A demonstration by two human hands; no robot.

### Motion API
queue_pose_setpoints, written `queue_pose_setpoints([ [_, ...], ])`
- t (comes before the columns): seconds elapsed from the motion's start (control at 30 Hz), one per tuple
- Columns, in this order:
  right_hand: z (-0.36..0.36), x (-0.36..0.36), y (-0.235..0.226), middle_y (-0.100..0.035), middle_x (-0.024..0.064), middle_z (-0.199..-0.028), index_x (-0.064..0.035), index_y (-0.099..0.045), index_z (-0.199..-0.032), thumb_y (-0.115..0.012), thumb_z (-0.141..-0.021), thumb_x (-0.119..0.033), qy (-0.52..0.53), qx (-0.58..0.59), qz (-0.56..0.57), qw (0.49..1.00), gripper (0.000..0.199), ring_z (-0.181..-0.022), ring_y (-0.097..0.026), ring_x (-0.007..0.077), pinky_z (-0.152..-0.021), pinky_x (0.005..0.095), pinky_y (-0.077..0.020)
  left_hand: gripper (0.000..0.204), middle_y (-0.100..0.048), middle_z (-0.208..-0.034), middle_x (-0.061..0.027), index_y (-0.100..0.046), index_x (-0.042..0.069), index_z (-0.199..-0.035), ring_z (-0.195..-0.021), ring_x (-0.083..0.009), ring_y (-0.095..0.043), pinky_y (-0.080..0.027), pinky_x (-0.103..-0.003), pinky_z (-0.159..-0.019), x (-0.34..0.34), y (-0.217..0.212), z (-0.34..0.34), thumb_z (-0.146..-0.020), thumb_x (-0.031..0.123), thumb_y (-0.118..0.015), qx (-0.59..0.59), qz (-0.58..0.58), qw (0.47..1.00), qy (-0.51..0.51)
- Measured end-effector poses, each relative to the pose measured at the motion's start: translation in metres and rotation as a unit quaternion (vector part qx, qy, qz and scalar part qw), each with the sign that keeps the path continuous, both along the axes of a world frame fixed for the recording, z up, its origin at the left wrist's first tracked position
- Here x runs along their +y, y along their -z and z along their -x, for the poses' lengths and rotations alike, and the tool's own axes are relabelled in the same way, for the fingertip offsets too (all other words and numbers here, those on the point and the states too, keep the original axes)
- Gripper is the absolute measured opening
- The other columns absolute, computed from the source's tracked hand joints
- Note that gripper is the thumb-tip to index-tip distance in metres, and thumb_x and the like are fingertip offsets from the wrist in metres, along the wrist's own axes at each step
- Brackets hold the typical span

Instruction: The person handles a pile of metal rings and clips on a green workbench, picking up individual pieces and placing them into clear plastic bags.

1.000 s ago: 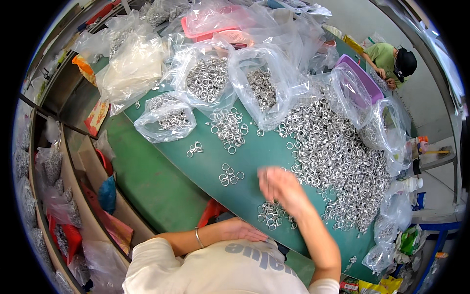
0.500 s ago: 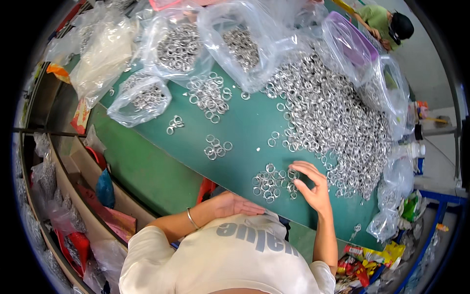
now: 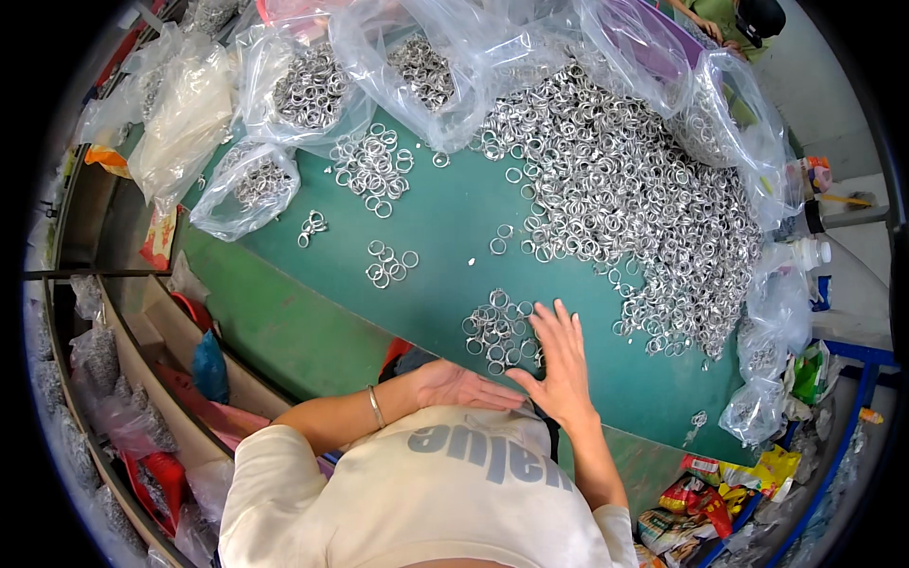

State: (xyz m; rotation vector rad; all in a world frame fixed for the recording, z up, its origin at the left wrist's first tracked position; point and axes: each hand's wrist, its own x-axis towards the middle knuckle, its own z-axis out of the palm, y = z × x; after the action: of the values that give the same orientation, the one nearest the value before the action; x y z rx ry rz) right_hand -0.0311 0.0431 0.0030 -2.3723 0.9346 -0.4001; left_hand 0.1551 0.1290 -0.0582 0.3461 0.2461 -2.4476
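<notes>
My right hand [image 3: 559, 364] lies over the green table with its fingers stretched out. Its inner edge touches or nearly touches a small pile of silver rings [image 3: 498, 331] close to the table's front edge. My left hand [image 3: 469, 386] rests at that edge, just below the pile, palm turned up and fingers extended, with nothing visible in it. A large heap of silver rings [image 3: 644, 199] spreads over the right side of the table. Smaller groups of rings [image 3: 390, 264] lie to the left, with another cluster [image 3: 371, 166] farther back.
Clear plastic bags of rings [image 3: 308, 90] stand along the far side, beside a smaller bag [image 3: 248, 194]. A purple basket [image 3: 663, 33] sits behind the heap. Shelves with bagged parts [image 3: 99, 360] are at my left, colourful packets [image 3: 701, 492] at lower right. Another person [image 3: 734, 24] works at far right.
My right hand has gone from curled fingers on a ring to outstretched fingers, shifting left beside the pile. The whole view has shifted slightly. My left hand stays at the table edge.
</notes>
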Motion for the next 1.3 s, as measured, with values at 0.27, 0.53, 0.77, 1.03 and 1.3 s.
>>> queue_pose_setpoints([
  [0.27,0.01,0.045,0.013,-0.043,0.0179,-0.136,-0.0019,-0.058,-0.117,-0.069,-0.08,-0.024,0.0,0.011,-0.006,1.0,0.045,-0.132,-0.033,0.0393,-0.106,0.056,-0.0272,0.07,-0.039,-0.136,-0.0309,-0.034,0.011,-0.142,-0.125,-0.0447,-0.04,-0.03,-0.051,-0.109,0.004,0.015,0.014,-0.093,0.061,-0.032,0.227,-0.074,0.969,-0.06],
  [0.53,0.008,0.069,0.012,-0.05,0.0161,-0.128,-0.0022,-0.061,-0.108,-0.07,-0.076,-0.007,-0.057,-0.058,-0.058,0.995,0.033,-0.126,-0.043,0.038,-0.102,0.0534,-0.0364,0.055,-0.048,-0.133,-0.0167,-0.049,0.007,-0.128,-0.121,-0.0336,-0.047,-0.037,-0.051,-0.103,0.011,0.039,0.024,-0.095,0.05,-0.039,0.219,-0.104,0.965,-0.102],
  [0.77,-0.004,0.06,0.014,-0.06,0.011,-0.099,-0.0003,-0.066,-0.092,-0.072,-0.067,0.001,0.043,-0.2,0.059,0.977,0.025,-0.093,-0.055,0.0311,-0.079,0.0404,-0.0452,0.049,-0.057,-0.121,-0.0162,-0.052,0.005,-0.124,-0.109,-0.0328,-0.058,-0.045,-0.049,-0.095,0.007,0.038,0.025,-0.096,0.044,-0.041,0.166,-0.101,0.98,-0.041],
  [1.03,-0.03,0.044,0.007,-0.056,0.0071,-0.089,-0.0058,-0.064,-0.082,-0.071,-0.07,-0.002,0.087,-0.06,0.072,0.992,0.014,-0.084,-0.05,0.0261,-0.073,0.0374,-0.0375,0.04,-0.052,-0.126,-0.0259,-0.048,-0.012,-0.12,-0.117,-0.0374,-0.052,-0.04,-0.044,-0.104,0.026,0.045,0.008,-0.094,0.017,-0.04,0.263,-0.073,0.961,-0.039],
  [1.3,-0.008,0.038,0.01,-0.059,0.0134,-0.106,0.0012,-0.057,-0.09,-0.055,-0.086,0.006,0.199,-0.348,-0.274,0.874,0.006,-0.095,-0.056,0.0188,-0.082,0.0312,-0.0462,0.057,-0.037,-0.139,-0.0301,-0.04,-0.014,-0.13,-0.131,-0.039,-0.037,-0.029,-0.043,-0.111,0.019,-0.034,-0.014,-0.098,0.033,-0.033,-0.001,0.039,0.998,-0.052],
])
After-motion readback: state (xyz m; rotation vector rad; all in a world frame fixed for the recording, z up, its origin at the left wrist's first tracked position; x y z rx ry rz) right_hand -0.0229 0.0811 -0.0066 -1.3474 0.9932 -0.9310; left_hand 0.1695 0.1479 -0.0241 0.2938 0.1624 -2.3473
